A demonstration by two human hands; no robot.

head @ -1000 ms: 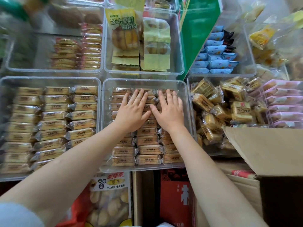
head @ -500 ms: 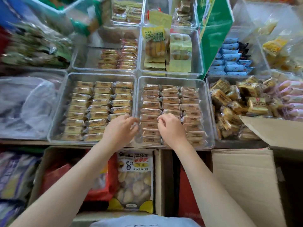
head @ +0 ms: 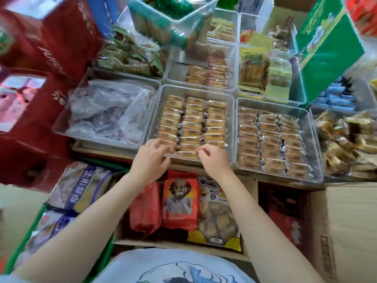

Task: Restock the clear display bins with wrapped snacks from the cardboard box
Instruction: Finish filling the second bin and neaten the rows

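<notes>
Two hands at the near edge of one clear bin [head: 161, 92]: left hand [head: 152, 158] and right hand [head: 212, 158], both over the front rim, side by side with a gap between them. Left hand fingers [head: 163, 147] curled, tips on the front-row wrapped snacks [head: 193, 127]; looks like a pinch on a wrapper at the near left corner, but the exact grip is hidden by the knuckles, so cannot tell for sure. Right hand fingers [head: 204, 152] curled in toward the palm at the near right part of the same row; cannot tell if anything is held. Bin is filled with yellow-tan snacks in three columns, running away from the fingertips. Just right of the right hand: second clear bin [head: 318, 176], packed with browner wrapped snacks [head: 269, 139], also three columns. Left of the left hand: a bin with a crumpled clear plastic bag [head: 110, 115]. Beyond both hands, further bins hold mixed packs, blurred. Below the wrists: red snack bags [head: 180, 201] and a bag of round pastries [head: 218, 217] standing in a carton. Well right of the right forearm: cardboard box [head: 346, 221], only its flap and outer side visible, contents not seen. Green carton [head: 326, 48] far right of the hands, tilted.
</notes>
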